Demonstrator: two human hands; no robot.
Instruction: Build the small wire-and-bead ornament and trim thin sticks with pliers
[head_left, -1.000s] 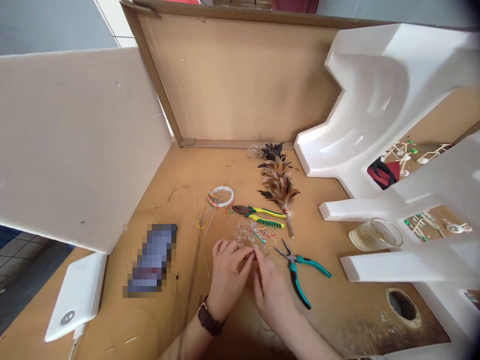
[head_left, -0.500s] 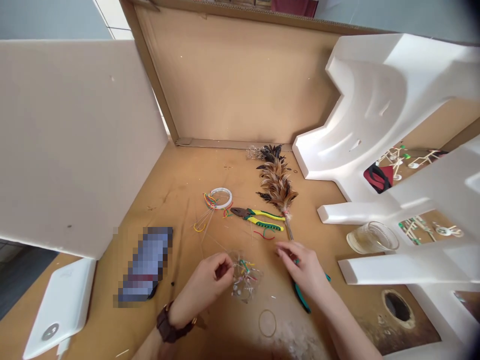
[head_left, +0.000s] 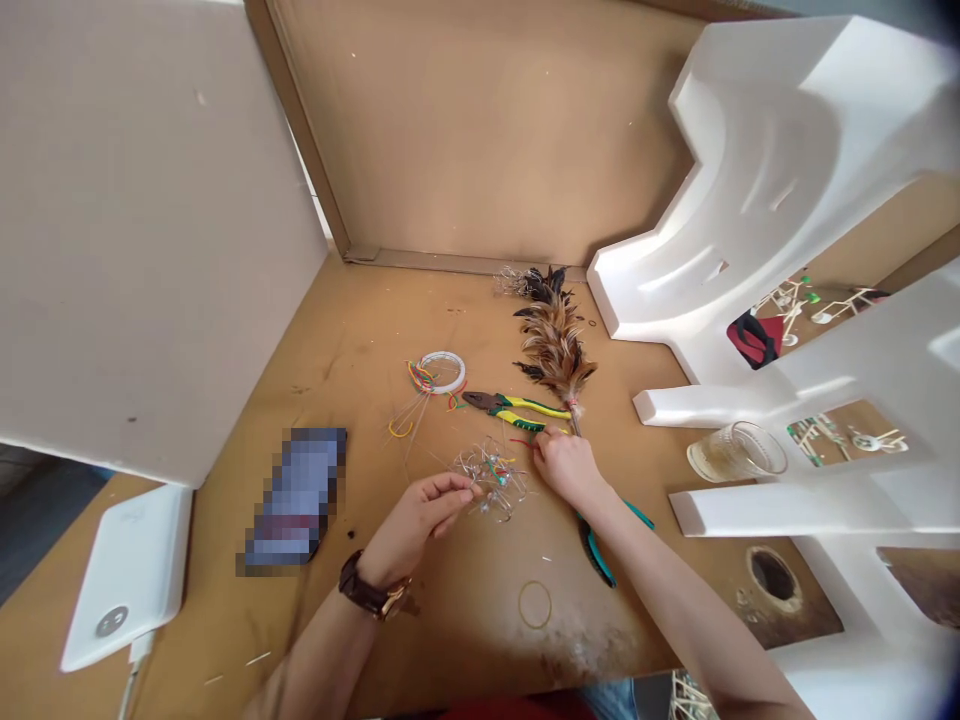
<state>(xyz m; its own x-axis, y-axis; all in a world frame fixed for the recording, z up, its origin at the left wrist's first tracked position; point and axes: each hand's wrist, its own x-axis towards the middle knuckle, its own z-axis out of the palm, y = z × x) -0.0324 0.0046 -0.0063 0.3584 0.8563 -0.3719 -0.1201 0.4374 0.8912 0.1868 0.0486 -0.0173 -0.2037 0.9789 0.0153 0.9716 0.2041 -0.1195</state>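
My left hand [head_left: 422, 520] has its thumb and forefinger pinched on the near-left side of a tangle of thin shiny wire pieces [head_left: 491, 480], which has small green, yellow and red bits in it. My right hand [head_left: 568, 465] is closed, fingertips down at the table by a short red strand [head_left: 519, 441]; what lies between those fingertips is hidden. Just beyond it are combination pliers [head_left: 510, 408] with yellow-green handles, and the handle end of a brown feather duster [head_left: 555, 340]. A teal-handled tool [head_left: 596, 555] lies partly under my right forearm.
A white ring [head_left: 442, 373] with coloured strands lies farther back. On the left are a blurred phone [head_left: 296, 500] and a white power bank [head_left: 131, 580]. A rubber band [head_left: 535, 604] lies in front. A glass [head_left: 736, 452] stands by white foam packing [head_left: 735, 512] on the right.
My right hand has moved down and left to the strands near the pliers, its fingers closing. My left fingers have straightened into a pinch, and the wire tangle looks more spread. The view has tilted down.
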